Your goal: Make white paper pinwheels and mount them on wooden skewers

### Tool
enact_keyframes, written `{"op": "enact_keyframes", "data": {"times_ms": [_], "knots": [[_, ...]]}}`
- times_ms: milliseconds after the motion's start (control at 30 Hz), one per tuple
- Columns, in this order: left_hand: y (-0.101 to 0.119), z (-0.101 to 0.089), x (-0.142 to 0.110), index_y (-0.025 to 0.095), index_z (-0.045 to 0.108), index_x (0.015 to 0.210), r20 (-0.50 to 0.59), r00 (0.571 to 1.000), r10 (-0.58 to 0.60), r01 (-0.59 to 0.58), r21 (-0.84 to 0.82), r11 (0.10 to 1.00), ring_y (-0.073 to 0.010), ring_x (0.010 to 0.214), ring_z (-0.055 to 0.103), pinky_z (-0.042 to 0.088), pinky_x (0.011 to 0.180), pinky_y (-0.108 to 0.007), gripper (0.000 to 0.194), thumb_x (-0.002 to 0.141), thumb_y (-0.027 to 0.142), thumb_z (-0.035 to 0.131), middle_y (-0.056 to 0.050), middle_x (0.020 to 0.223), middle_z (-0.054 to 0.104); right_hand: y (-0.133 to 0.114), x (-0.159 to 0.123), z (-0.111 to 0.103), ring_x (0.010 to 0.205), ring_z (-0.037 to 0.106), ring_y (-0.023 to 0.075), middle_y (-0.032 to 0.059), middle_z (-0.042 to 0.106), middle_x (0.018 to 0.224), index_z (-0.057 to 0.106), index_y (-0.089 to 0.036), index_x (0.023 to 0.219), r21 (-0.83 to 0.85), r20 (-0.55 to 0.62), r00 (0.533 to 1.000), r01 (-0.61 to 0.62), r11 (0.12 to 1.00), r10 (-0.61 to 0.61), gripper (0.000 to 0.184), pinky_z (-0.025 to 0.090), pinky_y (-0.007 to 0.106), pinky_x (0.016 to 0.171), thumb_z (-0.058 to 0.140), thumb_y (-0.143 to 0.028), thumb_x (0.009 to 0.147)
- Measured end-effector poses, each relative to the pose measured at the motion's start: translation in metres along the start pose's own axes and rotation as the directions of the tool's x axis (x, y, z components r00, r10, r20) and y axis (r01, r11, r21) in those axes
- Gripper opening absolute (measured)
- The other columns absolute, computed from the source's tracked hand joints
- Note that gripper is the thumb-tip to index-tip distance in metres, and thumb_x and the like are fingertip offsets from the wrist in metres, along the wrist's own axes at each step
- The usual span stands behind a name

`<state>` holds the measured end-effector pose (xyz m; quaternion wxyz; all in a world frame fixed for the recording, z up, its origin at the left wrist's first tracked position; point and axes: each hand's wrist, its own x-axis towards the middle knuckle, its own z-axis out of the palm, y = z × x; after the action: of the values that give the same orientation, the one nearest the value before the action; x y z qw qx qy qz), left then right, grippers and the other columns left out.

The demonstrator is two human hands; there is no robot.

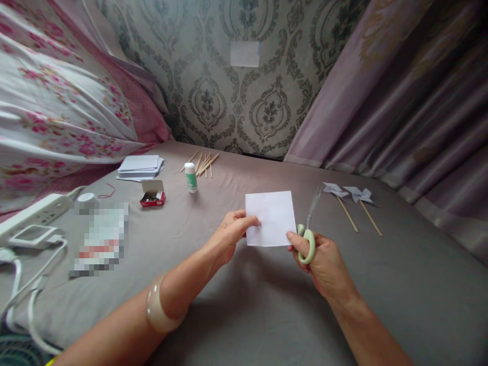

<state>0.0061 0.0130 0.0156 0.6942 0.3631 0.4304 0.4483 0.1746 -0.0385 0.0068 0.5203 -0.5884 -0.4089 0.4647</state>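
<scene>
A square sheet of white paper (271,216) is held up in front of me, above the grey cloth. My left hand (234,231) pinches its left edge, thumb on the face and fingers behind. At the lower right corner my right hand (318,256) touches the paper with its thumb. The same right hand has light green-handled scissors (309,244) looped on it, blades pointing up and away, beside the paper's right edge. Farther right lie two white paper pinwheels (358,194) on wooden sticks.
Toward the back stand a glue stick (191,178), several wooden sticks (206,163), a stack of paper (140,166) and a small red open box (153,197). On the left are a power strip (38,216) with cables and a blurred packet (102,236). Curtains (400,101) hang at right.
</scene>
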Motion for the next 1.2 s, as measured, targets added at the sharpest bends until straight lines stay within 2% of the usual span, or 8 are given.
{"op": "enact_keyframes", "data": {"times_ms": [200, 300, 500, 600, 700, 833, 1033, 1200], "knots": [[0.001, 0.001, 0.000, 0.014, 0.071, 0.081, 0.132, 0.990, 0.047, -0.017, -0.217, 0.976, -0.0144, 0.076, 0.058, 0.042, 0.068, -0.025, 0.036, 0.065, 0.046, 0.078, -0.006, 0.086, 0.068, 0.004, 0.002, 0.005, 0.034, 0.032, 0.0035, -0.0054, 0.048, 0.043, 0.059, -0.015, 0.055, 0.216, -0.118, 0.988, 0.122, 0.969, -0.098, 0.037, 0.020, 0.020, 0.035, 0.080, -0.044, 0.061], [-0.008, 0.007, -0.005, 0.015, 0.073, 0.085, 0.159, 0.986, 0.051, -0.013, -0.230, 0.973, -0.0139, 0.079, 0.058, 0.041, 0.071, -0.025, 0.035, 0.063, 0.040, 0.081, -0.006, 0.089, 0.068, 0.007, 0.000, 0.011, 0.036, 0.034, 0.0037, -0.0022, 0.057, 0.052, 0.058, -0.015, 0.057, 0.242, -0.174, 0.976, 0.173, 0.955, -0.133, 0.035, 0.021, 0.021, 0.035, 0.080, -0.041, 0.063], [-0.035, 0.019, -0.013, 0.016, 0.074, 0.081, 0.157, 0.988, 0.007, 0.024, -0.192, 0.981, -0.0157, 0.078, 0.061, 0.040, 0.074, -0.028, 0.027, 0.061, 0.030, 0.083, -0.006, 0.085, 0.071, 0.016, -0.007, 0.020, 0.042, 0.035, 0.0057, -0.0066, 0.047, 0.047, 0.061, -0.016, 0.062, 0.120, -0.173, 0.966, 0.215, 0.969, -0.193, 0.033, 0.026, 0.021, 0.039, 0.076, -0.044, 0.069], [-0.036, 0.019, -0.011, 0.014, 0.073, 0.080, 0.099, 0.995, 0.016, 0.005, -0.207, 0.978, -0.0146, 0.074, 0.061, 0.041, 0.071, -0.028, 0.027, 0.060, 0.030, 0.083, -0.006, 0.082, 0.071, 0.017, -0.008, 0.020, 0.042, 0.039, 0.0062, -0.0050, 0.052, 0.051, 0.061, -0.016, 0.065, 0.057, -0.117, 0.977, 0.186, 0.981, -0.178, 0.036, 0.028, 0.022, 0.041, 0.074, -0.048, 0.070], [-0.025, 0.013, -0.003, 0.013, 0.070, 0.071, -0.030, 0.996, 0.080, -0.085, -0.220, 0.972, -0.0131, 0.067, 0.060, 0.042, 0.068, -0.027, 0.024, 0.056, 0.027, 0.084, -0.005, 0.074, 0.070, 0.014, -0.009, 0.016, 0.041, 0.038, 0.0060, -0.0019, 0.056, 0.054, 0.061, -0.015, 0.067, -0.029, 0.040, 0.997, 0.073, 0.997, -0.072, 0.046, 0.027, 0.022, 0.040, 0.067, -0.059, 0.073], [-0.002, 0.002, 0.005, 0.012, 0.069, 0.069, -0.156, 0.972, 0.174, -0.209, -0.250, 0.945, -0.0114, 0.064, 0.061, 0.043, 0.065, -0.024, 0.025, 0.054, 0.024, 0.085, -0.003, 0.069, 0.069, 0.011, -0.010, 0.011, 0.042, 0.036, 0.0048, 0.0027, 0.061, 0.064, 0.063, -0.013, 0.072, -0.183, 0.302, 0.951, -0.006, 0.983, 0.062, 0.057, 0.025, 0.023, 0.041, 0.058, -0.070, 0.075], [0.010, 0.001, 0.002, 0.012, 0.065, 0.062, -0.175, 0.973, 0.151, -0.197, -0.291, 0.936, -0.0096, 0.059, 0.060, 0.043, 0.062, -0.022, 0.028, 0.048, 0.022, 0.087, -0.001, 0.064, 0.067, 0.008, -0.015, 0.014, 0.044, 0.033, 0.0067, -0.0046, 0.042, 0.049, 0.060, -0.014, 0.068, -0.298, 0.450, 0.886, 0.029, 0.954, 0.114, 0.062, 0.024, 0.024, 0.043, 0.053, -0.076, 0.073], [0.000, 0.004, 0.001, 0.012, 0.065, 0.062, -0.132, 0.985, 0.108, -0.141, -0.275, 0.951, -0.0096, 0.058, 0.059, 0.044, 0.062, -0.023, 0.026, 0.050, 0.022, 0.086, -0.002, 0.063, 0.067, 0.001, -0.018, 0.016, 0.049, 0.033, 0.0078, -0.0038, 0.041, 0.052, 0.056, -0.015, 0.062, -0.351, 0.482, 0.867, 0.062, 0.934, 0.124, 0.064, 0.024, 0.024, 0.046, 0.054, -0.078, 0.070]]}}
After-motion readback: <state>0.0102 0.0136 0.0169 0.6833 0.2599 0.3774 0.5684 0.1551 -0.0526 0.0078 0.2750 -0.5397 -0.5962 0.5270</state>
